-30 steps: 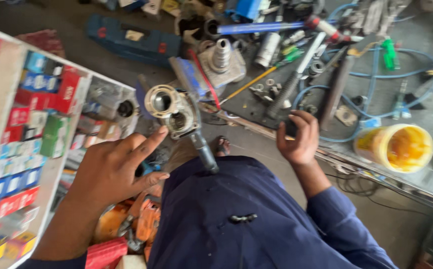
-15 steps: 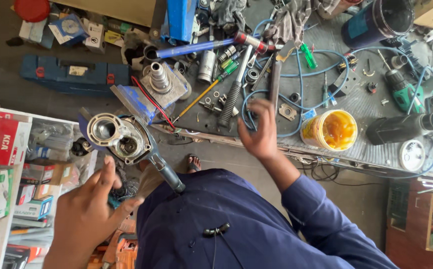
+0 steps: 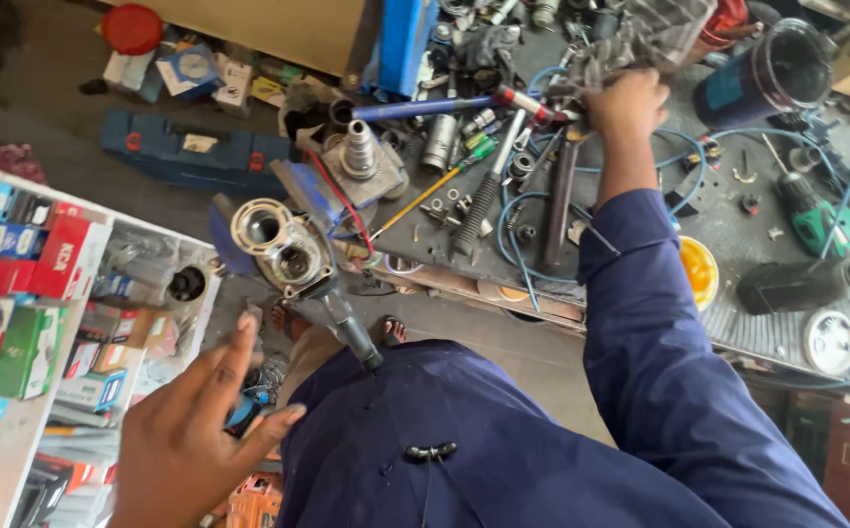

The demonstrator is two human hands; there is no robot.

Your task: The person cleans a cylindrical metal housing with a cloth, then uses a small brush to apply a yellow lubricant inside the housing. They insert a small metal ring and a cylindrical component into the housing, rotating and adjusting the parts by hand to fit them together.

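Your right hand (image 3: 628,103) grips a grey rag (image 3: 630,44) far across the bench (image 3: 738,235), your left hand (image 3: 185,445) hangs open and empty, and the opened tool housing (image 3: 283,244) waits untouched.

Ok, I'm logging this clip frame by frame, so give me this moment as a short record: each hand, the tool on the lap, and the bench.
setting: cluttered workbench, seen from above
left hand: left hand open, fingers spread, holding nothing, low near the lap
right hand: right hand reached far across the bench, closed on a grey rag
tool: opened power-tool gear housing with handle propped against the blue coverall
bench items: blue hose, yellow tub, green drill
left side: shelf of small boxes
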